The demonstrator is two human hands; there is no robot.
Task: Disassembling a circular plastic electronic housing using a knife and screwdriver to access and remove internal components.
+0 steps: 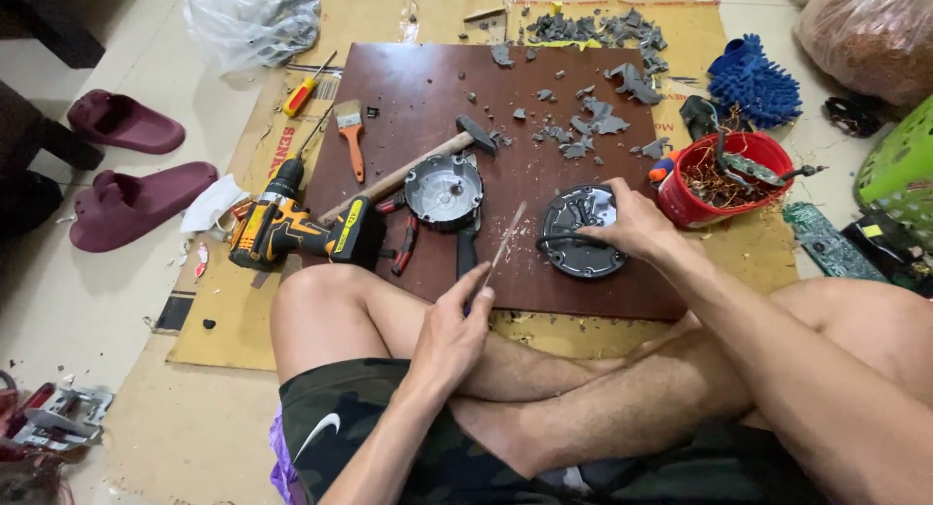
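Dismantling is in hand: the dark round housing [580, 235] lies on the brown board [418, 87], right hand [630, 221] closed over its far rim, left hand [455, 332] pinching a thin rod [502, 244]. Prying calls for steady bracing beside the hammer [418, 161].

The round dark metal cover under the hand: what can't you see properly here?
Head view:
- Round dark metal cover: right edge hidden by the right hand.
- Thin silvery tool in the left hand: blurred, kind unclear.
- Red plastic bucket: its tangled contents are too small to sort out.
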